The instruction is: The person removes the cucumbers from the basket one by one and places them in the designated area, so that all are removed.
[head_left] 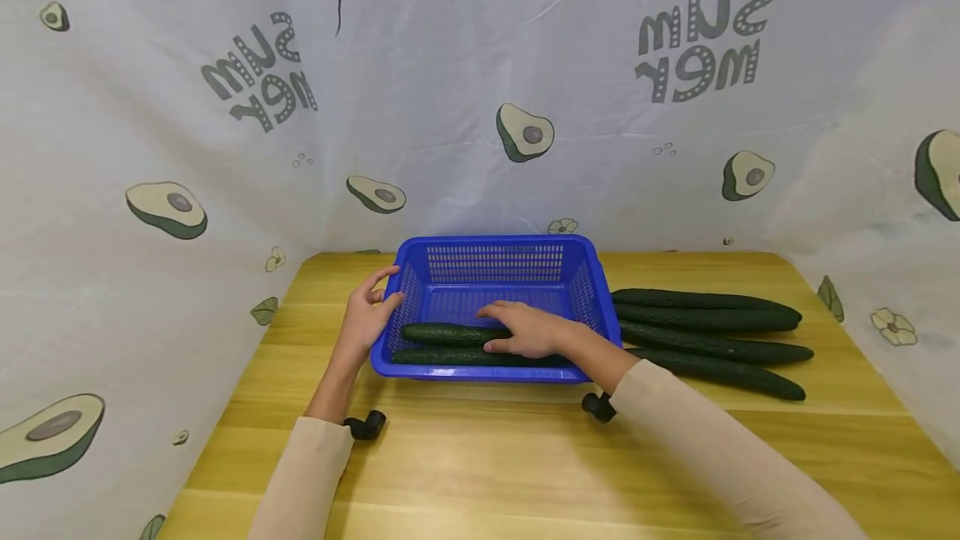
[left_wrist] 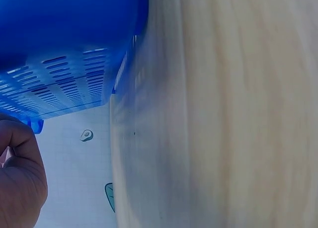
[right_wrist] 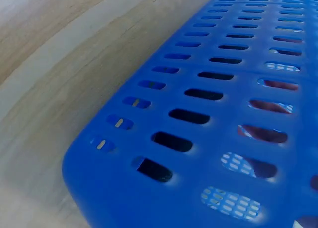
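Note:
A blue plastic basket [head_left: 495, 372] with slotted walls stands on the table. My left hand [head_left: 367, 319] grips its left rim, thumb over the edge; in the left wrist view that hand [left_wrist: 20, 183] shows curled beside the basket wall [left_wrist: 64, 79]. Two dark green cucumbers lie side by side along the basket's front: a rear cucumber [head_left: 442, 334] and a front cucumber [head_left: 450, 356]. Over them is my right hand [head_left: 532, 330], thumb and fingers spread across the rear one, partly hiding both. In the right wrist view, the basket's slotted wall [right_wrist: 124, 188] hides most of the hand.
Several cucumbers [head_left: 720, 348] lie on the wooden table [head_left: 480, 457] right of the basket, some close against its wall. A white cloth [head_left: 450, 65] printed with avocados hangs behind and at both sides. Black wrist mounts [head_left: 366, 425] sit under the sleeves.

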Motion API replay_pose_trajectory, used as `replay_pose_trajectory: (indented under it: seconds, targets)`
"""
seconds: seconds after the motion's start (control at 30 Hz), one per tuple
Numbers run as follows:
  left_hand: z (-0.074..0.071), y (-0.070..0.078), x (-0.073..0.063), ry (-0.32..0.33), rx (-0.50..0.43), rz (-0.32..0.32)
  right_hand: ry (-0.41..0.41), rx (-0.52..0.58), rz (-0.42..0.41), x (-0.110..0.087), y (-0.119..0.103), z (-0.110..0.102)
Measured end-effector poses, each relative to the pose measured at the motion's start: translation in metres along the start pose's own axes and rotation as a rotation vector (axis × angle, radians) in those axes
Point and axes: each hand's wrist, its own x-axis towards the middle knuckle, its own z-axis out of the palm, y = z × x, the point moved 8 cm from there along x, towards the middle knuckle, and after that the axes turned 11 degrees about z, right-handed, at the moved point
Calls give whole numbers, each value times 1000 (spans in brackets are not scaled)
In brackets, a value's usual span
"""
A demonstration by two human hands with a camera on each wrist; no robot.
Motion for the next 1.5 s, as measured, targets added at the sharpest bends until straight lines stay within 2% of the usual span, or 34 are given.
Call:
replay_pose_trajectory:
  seconds: [0.23,0.5,0.77,0.87,1.13,1.43,1.5]
  targets:
    - [1,5,-6,19,33,6,-45,-14,8,-3,-1,8]
    - [3,6,-14,35,33,3,16,-19,-51,-10,-8,5]
    - [1,3,-13,39,32,-39,48,63,-24,-8,-5,2]
    - [0,8,-13,31,20,-47,85,52,-38,-9,-6,-2]
    - [4,35,-23,8,19,-43,190,35,-43,-23,-7,-16]
    - [4,34,-22,12,11,-32,303,73,-84,-42,-9,-41]
    - [3,26,-20,22,10,-17,333,69,-106,-46,-14,-49]
